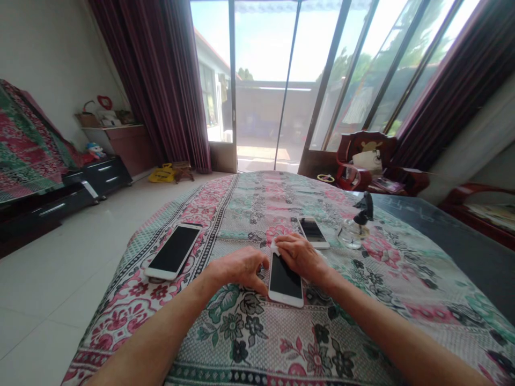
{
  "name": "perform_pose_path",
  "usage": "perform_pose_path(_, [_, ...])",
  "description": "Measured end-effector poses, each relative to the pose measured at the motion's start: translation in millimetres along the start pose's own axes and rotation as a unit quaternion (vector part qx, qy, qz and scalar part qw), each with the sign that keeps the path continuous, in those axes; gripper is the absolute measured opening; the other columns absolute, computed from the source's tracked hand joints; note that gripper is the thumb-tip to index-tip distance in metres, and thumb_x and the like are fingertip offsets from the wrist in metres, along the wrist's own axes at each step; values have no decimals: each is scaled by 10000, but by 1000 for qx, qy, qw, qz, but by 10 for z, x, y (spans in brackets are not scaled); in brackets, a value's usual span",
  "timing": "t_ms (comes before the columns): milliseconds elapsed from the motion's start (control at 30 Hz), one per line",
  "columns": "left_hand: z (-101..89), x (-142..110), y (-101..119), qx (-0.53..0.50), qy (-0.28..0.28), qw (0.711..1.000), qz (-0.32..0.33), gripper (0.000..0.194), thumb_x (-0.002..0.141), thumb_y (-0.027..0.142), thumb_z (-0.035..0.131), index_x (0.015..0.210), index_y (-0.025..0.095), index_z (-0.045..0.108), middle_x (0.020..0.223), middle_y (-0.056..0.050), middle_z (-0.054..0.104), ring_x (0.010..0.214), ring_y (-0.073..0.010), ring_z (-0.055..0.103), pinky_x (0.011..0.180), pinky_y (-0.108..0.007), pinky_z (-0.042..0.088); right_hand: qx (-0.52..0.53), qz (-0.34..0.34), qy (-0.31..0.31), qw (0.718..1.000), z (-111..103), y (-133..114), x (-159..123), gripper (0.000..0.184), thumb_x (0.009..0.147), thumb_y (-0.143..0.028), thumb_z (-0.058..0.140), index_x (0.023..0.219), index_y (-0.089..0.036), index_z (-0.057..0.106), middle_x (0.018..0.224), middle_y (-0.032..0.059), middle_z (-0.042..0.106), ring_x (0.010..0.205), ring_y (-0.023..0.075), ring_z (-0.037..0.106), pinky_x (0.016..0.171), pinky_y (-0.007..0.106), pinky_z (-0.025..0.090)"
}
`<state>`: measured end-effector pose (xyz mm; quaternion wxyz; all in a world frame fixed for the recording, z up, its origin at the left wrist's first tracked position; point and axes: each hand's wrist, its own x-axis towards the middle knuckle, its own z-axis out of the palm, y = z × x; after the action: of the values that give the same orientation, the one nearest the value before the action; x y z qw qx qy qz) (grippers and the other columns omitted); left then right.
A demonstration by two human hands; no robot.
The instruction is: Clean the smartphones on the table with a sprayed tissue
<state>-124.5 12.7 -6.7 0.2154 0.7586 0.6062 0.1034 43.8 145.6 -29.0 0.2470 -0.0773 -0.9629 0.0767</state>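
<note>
A white phone [284,280] with a dark screen lies face up on the floral tablecloth [249,343] in front of me. My left hand [241,267] rests at its left edge, fingers curled against the side of the phone. My right hand [300,256] lies over the phone's top right corner and pinches a small white cloth or wipe [274,247] against it. A larger white phone [174,251] lies face up to the left. A third white phone [313,232] lies just beyond my right hand.
A small clear spray bottle [356,228] with a black top stands right of the third phone. The table's bare dark top [454,236] shows at the right. Red wooden chairs [374,163] stand behind, a low dark cabinet [80,185] at the left, glass doors [265,80] ahead.
</note>
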Motion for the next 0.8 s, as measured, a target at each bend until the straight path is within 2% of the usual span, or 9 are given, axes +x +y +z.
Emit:
perform_pose_path(167, [5,17,-2,-10,13,1000,-11,377,638,464,747,892,192,689,654,32,586,568,-98,490,523,-206,323,-17,10,-3,1000,-1,-69,3,249,929,-157,454,840,-193,684,968,54,699,880,180,606,888,366,460])
perform_pose_path(400, [20,49,-1,15,15,999,-25,420,638,506,737,925,202,699,692,14,631,609,-116,529,550,-204,343,47,-35,-44,997,-145,-519,-437,223,914,-154,456,921,-201,673,1023,58,676,904,180,583,846,346,478])
perform_pose_path(500, [36,50,-21,4,24,999,-25,430,620,499,749,924,199,692,706,17,628,606,-112,528,547,-200,344,71,-46,-63,994,-198,-637,-537,230,904,-133,450,920,-201,670,1031,51,676,884,175,581,829,342,483])
perform_pose_path(600, [25,45,-13,0,23,999,-26,406,619,482,752,906,201,693,699,21,625,597,-110,522,541,-201,339,80,-54,-52,994,-206,-575,-498,234,902,-131,451,914,-202,674,1030,51,682,876,172,589,824,342,488])
perform_pose_path(800, [11,33,9,-15,16,999,-35,410,628,455,754,933,189,692,699,16,637,589,-111,518,546,-206,346,41,-19,-4,999,-63,-116,-189,232,915,-151,462,895,-193,689,1038,52,691,936,178,606,885,356,469])
